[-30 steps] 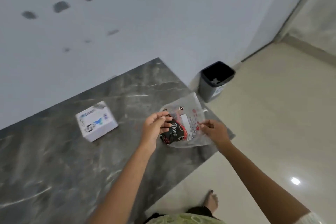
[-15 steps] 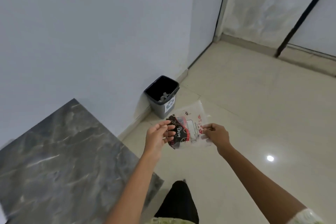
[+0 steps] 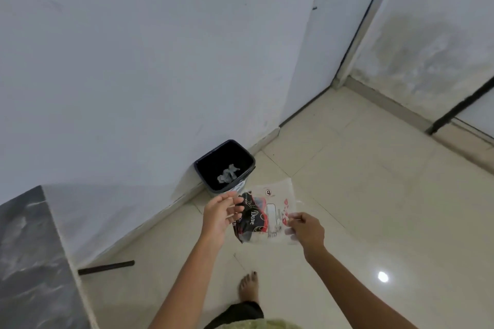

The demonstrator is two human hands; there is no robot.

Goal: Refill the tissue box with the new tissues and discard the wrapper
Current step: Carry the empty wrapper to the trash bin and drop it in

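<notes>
The person has turned from the grey marble table [image 3: 29,262] toward the dark square waste bin [image 3: 225,165], now nearer. The right hand [image 3: 307,230] pinches the clear printed plastic wrapper [image 3: 267,218]; the left hand [image 3: 219,215], fingers loosely spread, seems only to touch it. Discarding looks imminent.
</notes>
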